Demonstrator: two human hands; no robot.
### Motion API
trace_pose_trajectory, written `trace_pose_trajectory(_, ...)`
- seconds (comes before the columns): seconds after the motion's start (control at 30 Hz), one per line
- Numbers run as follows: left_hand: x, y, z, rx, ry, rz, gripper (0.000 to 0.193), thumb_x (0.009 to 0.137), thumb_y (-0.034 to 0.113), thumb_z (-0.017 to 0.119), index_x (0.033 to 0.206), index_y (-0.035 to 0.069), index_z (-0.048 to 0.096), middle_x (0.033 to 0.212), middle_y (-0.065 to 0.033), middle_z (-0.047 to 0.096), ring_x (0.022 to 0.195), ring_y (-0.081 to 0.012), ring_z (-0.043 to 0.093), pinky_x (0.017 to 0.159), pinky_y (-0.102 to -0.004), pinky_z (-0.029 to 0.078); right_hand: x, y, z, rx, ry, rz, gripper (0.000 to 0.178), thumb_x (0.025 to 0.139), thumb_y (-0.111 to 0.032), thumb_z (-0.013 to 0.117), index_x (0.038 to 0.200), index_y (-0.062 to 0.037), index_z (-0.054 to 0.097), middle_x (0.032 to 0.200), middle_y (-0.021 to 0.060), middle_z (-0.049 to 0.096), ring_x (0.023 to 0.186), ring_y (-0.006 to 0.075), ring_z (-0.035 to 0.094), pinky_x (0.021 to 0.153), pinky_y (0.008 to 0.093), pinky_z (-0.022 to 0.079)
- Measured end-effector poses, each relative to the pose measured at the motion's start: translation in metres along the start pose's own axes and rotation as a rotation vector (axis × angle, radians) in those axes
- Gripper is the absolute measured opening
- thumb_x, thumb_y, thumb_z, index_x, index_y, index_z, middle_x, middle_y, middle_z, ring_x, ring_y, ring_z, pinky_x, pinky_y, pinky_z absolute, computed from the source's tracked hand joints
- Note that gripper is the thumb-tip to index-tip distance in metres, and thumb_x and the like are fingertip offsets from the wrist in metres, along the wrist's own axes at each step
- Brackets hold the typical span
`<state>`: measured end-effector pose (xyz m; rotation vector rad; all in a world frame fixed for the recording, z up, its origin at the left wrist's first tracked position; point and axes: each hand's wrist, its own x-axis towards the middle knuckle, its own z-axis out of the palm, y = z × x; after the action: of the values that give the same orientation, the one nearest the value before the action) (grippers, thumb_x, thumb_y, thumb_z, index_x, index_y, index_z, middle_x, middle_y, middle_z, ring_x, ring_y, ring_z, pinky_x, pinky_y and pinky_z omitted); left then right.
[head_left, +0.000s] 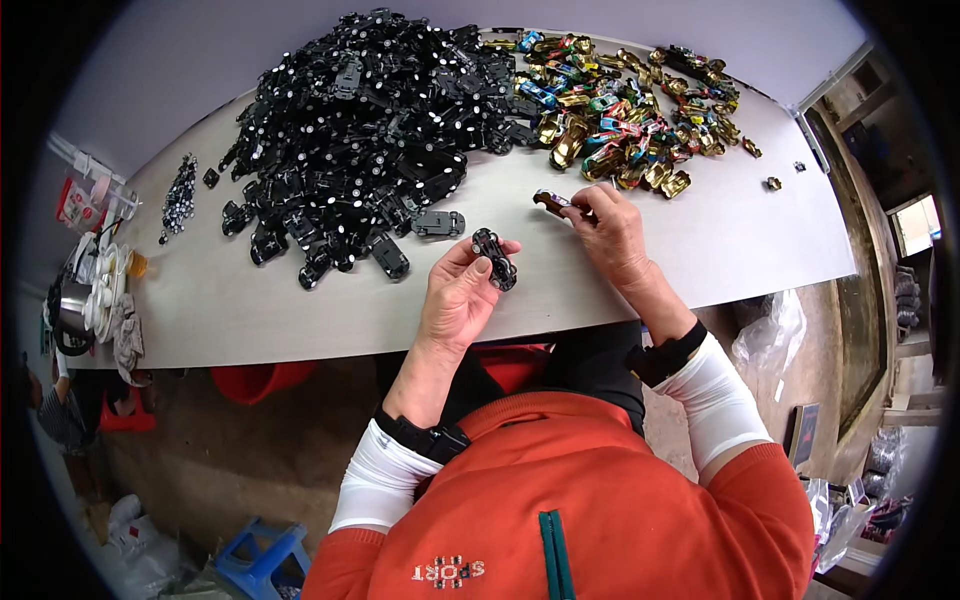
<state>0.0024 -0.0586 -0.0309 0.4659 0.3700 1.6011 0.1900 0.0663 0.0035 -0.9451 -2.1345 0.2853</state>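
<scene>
My left hand (460, 295) grips a black toy car chassis (496, 262) with small wheels, held above the front of the table. To its right, my right hand (612, 235) pinches a toy car body shell (551, 203), brownish gold with a pale part, by one end. The two pieces are apart. Beyond my left hand rises a tall heap of black toy car chassis (350, 130). Past my right hand spreads a lower pile of shiny gold and coloured car shells (620, 120). A loose grey chassis (438, 223) lies near the heap's front edge.
The pale table (250, 320) has its front edge just before my body. A small pile of wheels (180, 205) lies at its left. White dishes (105, 300) stand at the left edge. Below are a red basin (262, 380), a blue stool (262, 560) and a plastic bag (772, 335).
</scene>
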Motion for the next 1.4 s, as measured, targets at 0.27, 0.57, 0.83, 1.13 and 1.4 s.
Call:
trace_pose_trajectory(0.27,0.01,-0.003,0.013,-0.013,0.126,-0.035,0.017,0.087,0.001,0.058,0.103,0.002,0.061,0.12,-0.0219,0.054,0.107,-0.0336,0.058,0.09,-0.0453,0.05,-0.014,-0.012,-0.013,0.062,-0.15,-0.352,0.012,0.072,-0.005,0.07,0.08,-0.0058,0.06,0.079,0.0065,0.056,0.065,0.0239,0.058,0.055,0.0323,0.048)
trace_pose_trajectory(0.57,0.0,-0.002,-0.001,0.047,0.028,0.006,0.023,0.087,0.003,0.058,0.11,0.002,0.058,0.111,-0.0198,0.06,0.099,-0.0286,0.06,0.088,-0.0411,0.051,-0.015,-0.009,-0.047,0.289,-0.273,0.063,0.024,0.071,-0.004,0.074,0.094,-0.0053,0.066,0.089,0.0076,0.056,0.067,0.017,0.057,0.06,0.0283,0.048)
trace_pose_trajectory(0.83,-0.004,0.0,0.006,0.118,-0.056,-0.01,0.028,0.084,0.007,0.064,0.111,0.0,0.058,0.113,-0.0199,0.058,0.094,-0.0269,0.06,0.083,-0.0378,0.052,-0.031,-0.008,-0.025,0.437,-0.358,-0.037,0.015,0.081,-0.013,0.067,0.093,-0.0039,0.062,0.08,0.0063,0.058,0.067,0.0184,0.059,0.061,0.029,0.048)
trace_pose_trajectory(1.13,-0.001,0.009,0.04,0.519,-0.146,-0.056,0.033,0.077,0.007,0.071,0.108,-0.001,0.06,0.121,-0.02,0.052,0.091,-0.0202,0.061,0.078,-0.0302,0.051,-0.006,-0.006,-0.027,1.05,-0.581,0.908,0.019,0.093,-0.017,0.05,0.086,-0.0014,0.058,0.065,0.0028,0.056,0.049,0.007,0.051,0.039,0.0187,0.04)
trace_pose_trajectory(1.4,0.005,0.017,0.069,1.127,-0.46,0.063,0.039,0.066,-0.004,0.075,0.102,0.001,0.062,0.121,-0.0107,0.05,0.084,-0.0113,0.055,0.072,-0.0234,0.047,0.002,-0.008,-0.034,0.836,-0.748,0.839,0.019,0.088,-0.016,0.05,0.084,0.0011,0.057,0.069,0.0065,0.058,0.054,0.011,0.056,0.044,0.0232,0.049)
